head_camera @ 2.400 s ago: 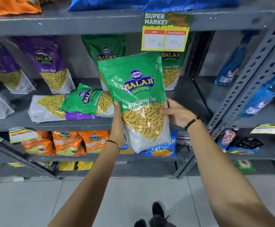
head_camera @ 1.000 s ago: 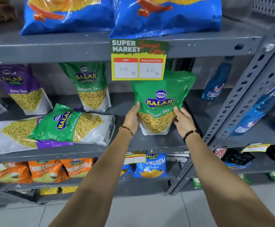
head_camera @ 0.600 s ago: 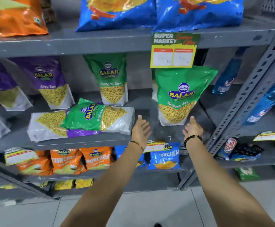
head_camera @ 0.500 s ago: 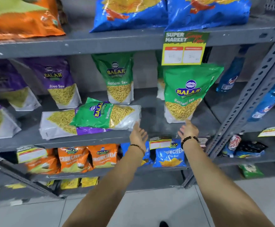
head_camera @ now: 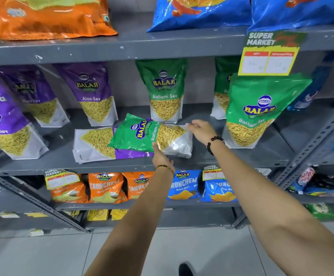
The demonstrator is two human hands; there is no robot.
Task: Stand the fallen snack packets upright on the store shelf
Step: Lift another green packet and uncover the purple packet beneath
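Observation:
A green Ratlami Sev packet [head_camera: 142, 134] lies flat on the grey middle shelf [head_camera: 122, 166], on top of a fallen purple Aloo Sev packet [head_camera: 94, 144]. My left hand [head_camera: 161, 156] touches the green packet's near edge from below, fingers apart. My right hand [head_camera: 201, 129] hovers open at its far right end, by the white bottom corner. Another green Ratlami Sev packet [head_camera: 259, 108] stands upright at the right, with both hands off it. One more green packet [head_camera: 165, 90] stands behind the fallen ones.
Upright purple Aloo Sev packets [head_camera: 94, 92] fill the shelf's left side. A yellow price card [head_camera: 269, 54] hangs from the shelf above. Orange and blue Crunchem bags [head_camera: 183, 184] sit on the lower shelf. A slotted steel upright [head_camera: 321, 140] and blue bottles stand at the right.
I set the green packet upright on the right and let it go. Both hands have moved left to the fallen green packet, and my view has swung left.

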